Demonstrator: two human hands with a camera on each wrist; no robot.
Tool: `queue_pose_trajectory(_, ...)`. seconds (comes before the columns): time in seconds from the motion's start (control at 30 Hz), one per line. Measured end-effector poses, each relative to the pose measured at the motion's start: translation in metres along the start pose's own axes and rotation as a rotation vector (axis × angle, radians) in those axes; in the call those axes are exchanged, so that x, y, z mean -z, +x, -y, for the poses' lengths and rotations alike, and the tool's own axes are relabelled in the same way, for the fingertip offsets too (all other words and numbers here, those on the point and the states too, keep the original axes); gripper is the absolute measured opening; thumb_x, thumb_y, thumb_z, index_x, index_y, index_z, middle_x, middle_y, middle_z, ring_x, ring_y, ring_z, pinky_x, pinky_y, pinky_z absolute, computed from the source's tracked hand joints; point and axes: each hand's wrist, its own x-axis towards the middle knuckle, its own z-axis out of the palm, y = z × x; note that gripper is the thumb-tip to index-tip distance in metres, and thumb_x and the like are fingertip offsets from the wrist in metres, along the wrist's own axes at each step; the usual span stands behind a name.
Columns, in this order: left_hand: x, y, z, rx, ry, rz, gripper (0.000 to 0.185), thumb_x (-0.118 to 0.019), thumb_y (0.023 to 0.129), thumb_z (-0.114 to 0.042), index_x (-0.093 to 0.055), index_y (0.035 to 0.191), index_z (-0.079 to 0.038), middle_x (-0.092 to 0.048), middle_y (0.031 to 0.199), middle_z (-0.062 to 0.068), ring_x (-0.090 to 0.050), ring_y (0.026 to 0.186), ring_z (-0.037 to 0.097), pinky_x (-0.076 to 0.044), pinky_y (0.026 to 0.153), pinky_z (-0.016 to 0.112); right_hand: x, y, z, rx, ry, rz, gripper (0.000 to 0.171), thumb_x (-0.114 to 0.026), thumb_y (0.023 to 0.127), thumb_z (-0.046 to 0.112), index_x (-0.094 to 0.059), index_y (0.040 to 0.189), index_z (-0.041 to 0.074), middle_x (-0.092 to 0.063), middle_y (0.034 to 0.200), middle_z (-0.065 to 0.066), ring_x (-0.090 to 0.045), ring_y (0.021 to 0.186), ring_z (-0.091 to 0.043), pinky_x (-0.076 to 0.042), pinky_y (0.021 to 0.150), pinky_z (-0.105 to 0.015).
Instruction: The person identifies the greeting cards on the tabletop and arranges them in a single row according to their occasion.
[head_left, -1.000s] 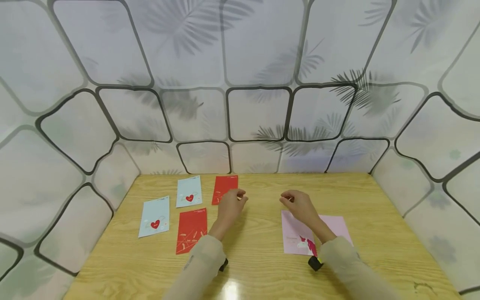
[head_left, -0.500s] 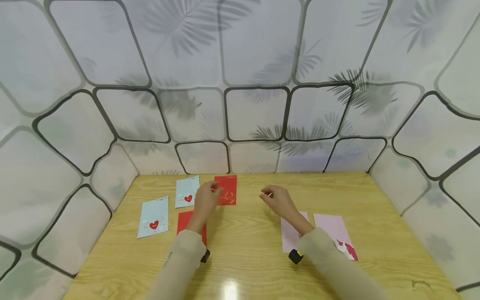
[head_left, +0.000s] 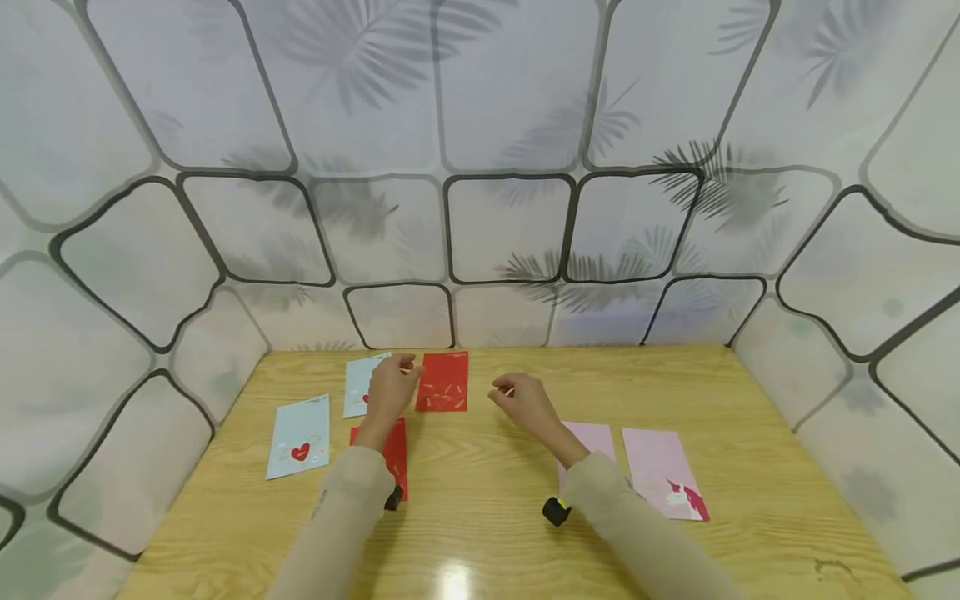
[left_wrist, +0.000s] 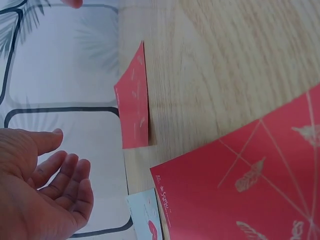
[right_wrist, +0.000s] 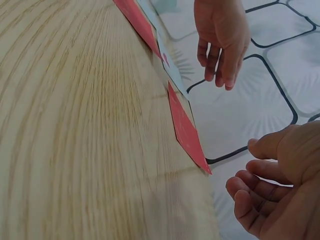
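Note:
My left hand hovers above the table with loosely curled fingers and nothing in them. It partly covers a pale blue card with a red heart, left of the far red card. Under my left forearm lies another red card, partly hidden; its gold feather print shows in the left wrist view. My right hand, also empty and loosely curled, is in the air right of the far red card. Two pink cards lie near the right forearm: one partly covered, the other showing a unicorn.
A second pale blue card with a heart lies at the far left. The wooden table ends against a patterned fabric wall at the back and sides. Small black devices sit at the wrists.
Both hands have moved left over the table, the left from the far red card towards the far pale blue card. The pink cards are more uncovered; the cards look unmoved.

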Motion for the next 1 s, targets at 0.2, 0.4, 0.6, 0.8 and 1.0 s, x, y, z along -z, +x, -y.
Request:
queue_pose_trajectory(0.2,0.003,0.008,0.003,0.019,0.037,-0.002,0.037,-0.069,0.099,-0.016,-0.067,0.131,0.003,-0.071,0.119,0.019,-0.068,0.109,0.035,-0.055,0.088,0.049,-0.012,0.005,0.009,0.027,0.02,-0.01,0.025,-0.069,0.098,0.008,-0.071,0.115,-0.01,-0.072,0.099,-0.015,-0.069,0.089,-0.029,-0.058,0.081,-0.045)
queue_pose_trajectory(0.4,0.009,0.011,0.0,0.02,0.028,0.022,0.039,-0.067,0.101,-0.018,-0.064,0.134,0.004,-0.069,0.122,0.021,-0.066,0.111,0.037,-0.054,0.089,0.05,-0.016,0.01,0.014,0.043,0.001,-0.029,0.028,-0.069,0.099,0.011,-0.069,0.117,-0.011,-0.071,0.099,-0.015,-0.068,0.087,-0.026,-0.058,0.078,-0.041)
queue_pose_trajectory(0.6,0.009,0.016,0.001,0.017,0.039,0.035,0.041,-0.065,0.103,-0.019,-0.062,0.137,0.003,-0.068,0.124,0.022,-0.066,0.109,0.037,-0.054,0.088,0.049,-0.02,0.017,0.015,-0.01,0.015,-0.007,0.029,-0.069,0.099,0.01,-0.069,0.121,-0.009,-0.071,0.1,-0.014,-0.068,0.089,-0.029,-0.057,0.08,-0.045)
queue_pose_trajectory(0.8,0.008,0.022,0.003,0.029,0.035,0.057,0.042,-0.064,0.103,-0.018,-0.06,0.139,0.003,-0.066,0.126,0.022,-0.067,0.103,0.037,-0.055,0.082,0.048,-0.026,0.024,0.013,-0.026,-0.003,-0.01,0.029,-0.068,0.1,0.012,-0.07,0.122,-0.007,-0.07,0.099,-0.013,-0.067,0.087,-0.027,-0.057,0.08,-0.043)
queue_pose_trajectory(1.0,0.004,0.025,0.008,0.047,0.05,0.086,0.044,-0.062,0.105,-0.02,-0.058,0.142,0.003,-0.065,0.129,0.023,-0.067,0.106,0.038,-0.054,0.086,0.049,-0.032,0.032,0.011,-0.05,-0.006,-0.015,0.032,-0.069,0.099,0.014,-0.069,0.124,-0.007,-0.07,0.105,-0.016,-0.067,0.092,-0.03,-0.057,0.081,-0.045)
